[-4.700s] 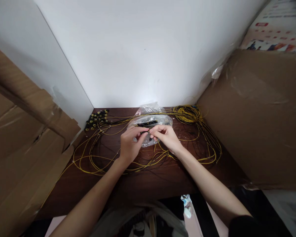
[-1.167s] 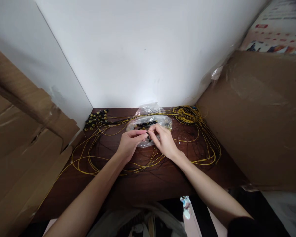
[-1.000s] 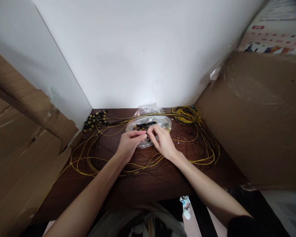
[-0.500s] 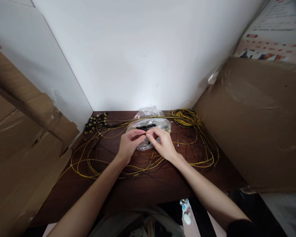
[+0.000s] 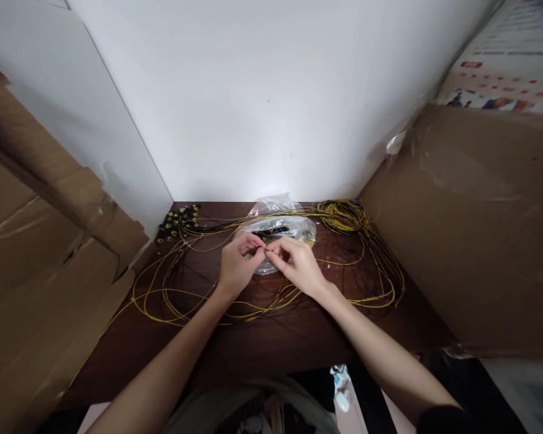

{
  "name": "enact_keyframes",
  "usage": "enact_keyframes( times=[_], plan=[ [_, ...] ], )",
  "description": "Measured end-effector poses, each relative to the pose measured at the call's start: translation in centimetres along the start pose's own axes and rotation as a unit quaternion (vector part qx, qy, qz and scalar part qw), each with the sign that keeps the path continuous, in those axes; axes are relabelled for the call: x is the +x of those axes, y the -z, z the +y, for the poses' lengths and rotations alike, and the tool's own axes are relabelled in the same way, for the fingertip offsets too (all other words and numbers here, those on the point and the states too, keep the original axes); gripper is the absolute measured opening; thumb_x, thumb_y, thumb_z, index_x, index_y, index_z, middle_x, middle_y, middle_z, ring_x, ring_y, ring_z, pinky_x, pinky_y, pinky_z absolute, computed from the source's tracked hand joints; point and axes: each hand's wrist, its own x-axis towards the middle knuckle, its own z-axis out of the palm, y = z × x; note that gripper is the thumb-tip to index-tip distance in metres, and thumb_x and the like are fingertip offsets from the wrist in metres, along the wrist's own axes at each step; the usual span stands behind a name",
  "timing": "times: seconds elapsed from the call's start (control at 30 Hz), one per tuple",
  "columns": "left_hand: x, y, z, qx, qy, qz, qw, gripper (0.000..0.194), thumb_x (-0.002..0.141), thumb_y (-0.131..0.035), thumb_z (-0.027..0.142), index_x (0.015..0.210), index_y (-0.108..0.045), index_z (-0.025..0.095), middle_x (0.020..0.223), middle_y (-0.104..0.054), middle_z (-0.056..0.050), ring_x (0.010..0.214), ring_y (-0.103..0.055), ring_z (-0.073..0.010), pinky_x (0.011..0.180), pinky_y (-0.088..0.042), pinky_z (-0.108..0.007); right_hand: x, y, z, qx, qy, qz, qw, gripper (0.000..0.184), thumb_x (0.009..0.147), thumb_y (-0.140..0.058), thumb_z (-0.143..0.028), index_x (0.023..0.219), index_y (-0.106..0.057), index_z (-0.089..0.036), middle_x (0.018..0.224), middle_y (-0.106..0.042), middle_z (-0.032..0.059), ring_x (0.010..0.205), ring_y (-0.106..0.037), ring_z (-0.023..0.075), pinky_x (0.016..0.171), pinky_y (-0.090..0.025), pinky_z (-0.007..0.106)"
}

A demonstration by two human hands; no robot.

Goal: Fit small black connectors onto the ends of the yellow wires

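Observation:
Over the middle of the table, my left hand (image 5: 239,265) and my right hand (image 5: 300,263) meet at the fingertips, both closed in a pinch. A short stretch of thin yellow wire (image 5: 266,248) shows between them; its ends are hidden by my fingers. Behind and beneath my hands lies a clear plastic bag (image 5: 276,208) with black and yellow parts (image 5: 273,231) in it. Long yellow and black wires (image 5: 248,317) loop across the table around my hands.
Several black connectors with yellow ends (image 5: 177,222) are bunched at the back left of the brown table (image 5: 271,349). A coil of yellow wire (image 5: 341,216) lies at the back right. Cardboard (image 5: 40,289) stands on the left, a cardboard box (image 5: 470,241) on the right, a white wall (image 5: 262,108) behind.
My fingertips have drawn slightly apart, and more of the yellow wire shows between them. The view has shifted a little; the rest of the table looks the same.

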Motion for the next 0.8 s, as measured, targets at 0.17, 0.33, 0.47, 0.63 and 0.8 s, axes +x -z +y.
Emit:
enact_keyframes(
  times=[0.17,0.33,0.47,0.63,0.8],
  plan=[
    [-0.02,0.0,0.31,0.003,-0.002,0.004,1.0,0.008,0.064,-0.061,0.012,0.069,-0.055,0.014,0.066,-0.059,0.001,0.063,-0.059,-0.0102,0.063,-0.048,-0.021,-0.13,0.05,-0.16,-0.006,0.01,-0.005,1.0,0.011,0.084,-0.051,-0.019,0.087,-0.061,-0.016,0.074,-0.056,0.0018,0.066,-0.052,0.0125,0.06,-0.04,0.023],
    [-0.1,0.01,0.41,-0.001,-0.002,0.002,1.0,0.008,0.064,-0.06,0.012,0.069,-0.055,0.014,0.067,-0.059,0.001,0.064,-0.059,-0.0101,0.063,-0.048,-0.021,-0.18,0.08,-0.3,-0.008,0.03,-0.012,0.999,0.012,0.085,-0.048,-0.019,0.086,-0.06,-0.016,0.075,-0.055,0.0026,0.064,-0.05,0.0121,0.059,-0.04,0.024],
    [-0.13,0.01,0.47,-0.001,-0.005,0.0,1.0,0.008,0.064,-0.06,0.012,0.07,-0.056,0.014,0.067,-0.06,0.001,0.063,-0.059,-0.0105,0.063,-0.048,-0.021,-0.31,0.0,-0.35,-0.018,0.045,-0.016,0.999,0.013,0.086,-0.046,-0.018,0.084,-0.059,-0.015,0.074,-0.053,0.0027,0.063,-0.048,0.012,0.058,-0.039,0.024],
    [-0.12,0.03,0.29,0.011,-0.017,-0.004,1.0,0.007,0.065,-0.059,0.012,0.071,-0.056,0.014,0.068,-0.06,0.001,0.063,-0.059,-0.0105,0.063,-0.048,-0.021,-0.45,-0.23,-0.39,-0.025,0.041,-0.014,0.999,0.013,0.084,-0.048,-0.017,0.079,-0.059,-0.015,0.07,-0.051,0.0016,0.062,-0.048,0.0118,0.058,-0.039,0.024],
    [-0.11,0.04,0.03,0.038,-0.042,0.005,0.998,0.007,0.067,-0.059,0.014,0.073,-0.058,0.015,0.07,-0.061,-0.001,0.066,-0.06,-0.012,0.066,-0.05,-0.023,-0.14,-0.3,-0.61,0.023,0.002,0.017,1.0,0.01,0.082,-0.051,-0.016,0.08,-0.061,-0.016,0.069,-0.056,0.001,0.063,-0.051,0.0116,0.057,-0.04,0.023]
  ],
)
